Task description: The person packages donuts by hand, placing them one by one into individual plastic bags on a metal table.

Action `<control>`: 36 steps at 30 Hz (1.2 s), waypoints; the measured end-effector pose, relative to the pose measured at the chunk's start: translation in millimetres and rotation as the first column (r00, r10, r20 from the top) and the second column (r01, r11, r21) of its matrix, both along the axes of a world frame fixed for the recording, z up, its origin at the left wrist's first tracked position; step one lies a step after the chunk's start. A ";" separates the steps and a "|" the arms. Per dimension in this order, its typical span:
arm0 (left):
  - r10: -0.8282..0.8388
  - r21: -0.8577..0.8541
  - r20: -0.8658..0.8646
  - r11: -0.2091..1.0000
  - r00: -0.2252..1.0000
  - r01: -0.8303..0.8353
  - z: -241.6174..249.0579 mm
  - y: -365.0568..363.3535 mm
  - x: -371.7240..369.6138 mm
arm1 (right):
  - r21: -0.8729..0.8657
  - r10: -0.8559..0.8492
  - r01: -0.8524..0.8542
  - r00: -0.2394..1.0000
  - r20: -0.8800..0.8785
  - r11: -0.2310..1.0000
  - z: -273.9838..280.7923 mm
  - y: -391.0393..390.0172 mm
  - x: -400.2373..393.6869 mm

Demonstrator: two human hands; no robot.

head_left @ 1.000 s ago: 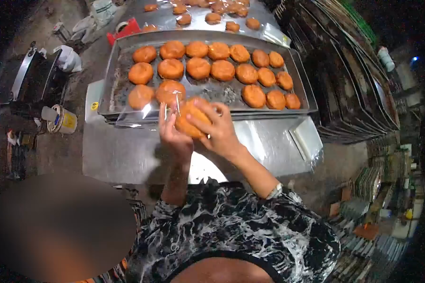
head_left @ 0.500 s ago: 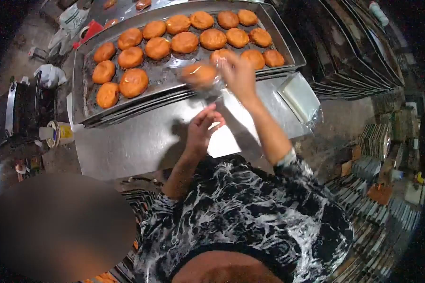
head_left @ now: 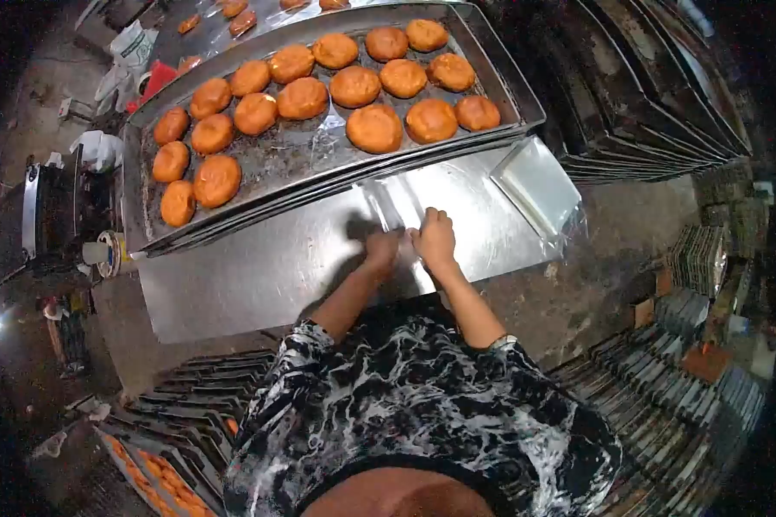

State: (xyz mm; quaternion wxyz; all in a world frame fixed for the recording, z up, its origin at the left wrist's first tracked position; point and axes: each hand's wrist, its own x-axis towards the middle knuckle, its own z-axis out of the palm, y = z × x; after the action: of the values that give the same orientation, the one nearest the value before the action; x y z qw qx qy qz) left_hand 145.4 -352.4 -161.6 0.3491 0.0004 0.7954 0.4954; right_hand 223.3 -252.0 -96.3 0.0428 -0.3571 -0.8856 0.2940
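Both my hands are close together over the metal table (head_left: 233, 284), in front of the tray (head_left: 319, 177). My left hand (head_left: 383, 250) is closed, its fingertips pinched at what looks like a clear plastic bag (head_left: 383, 205). Beside it, my right hand (head_left: 435, 237) also has its fingers closed at the bag's near edge. The film is see-through and hard to tell from the table's glare. Rows of round, orange-brown buns (head_left: 373, 129) lie in the tray, with a clear piece of plastic (head_left: 329, 121) among them.
A stack of clear plastic bags (head_left: 539, 189) lies at the table's right end. Beyond the tray, several buns (head_left: 242, 23) rest on a further surface. Dark stacked trays (head_left: 655, 103) stand at right; more trays with buns (head_left: 159, 478) are low at left. A bucket (head_left: 110, 254) stands left.
The bun in clear plastic at my right hand is gone from between my hands. Both hands have come down and together over the table. Another person's blurred head has left the lower left.
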 end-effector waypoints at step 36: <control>-0.085 0.283 -0.498 0.925 0.863 0.254 169.5 -50.2 6.8 | -0.802 -0.009 -0.067 0.996 -0.090 0.593 122.8 -45.1 16.9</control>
State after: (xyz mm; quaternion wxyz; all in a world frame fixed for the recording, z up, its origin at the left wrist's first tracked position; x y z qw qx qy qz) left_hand 152.2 -402.6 7.9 0.1802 0.2534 0.7558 0.5762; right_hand 240.2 -297.1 26.6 -0.0903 -0.3111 -0.6609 0.6769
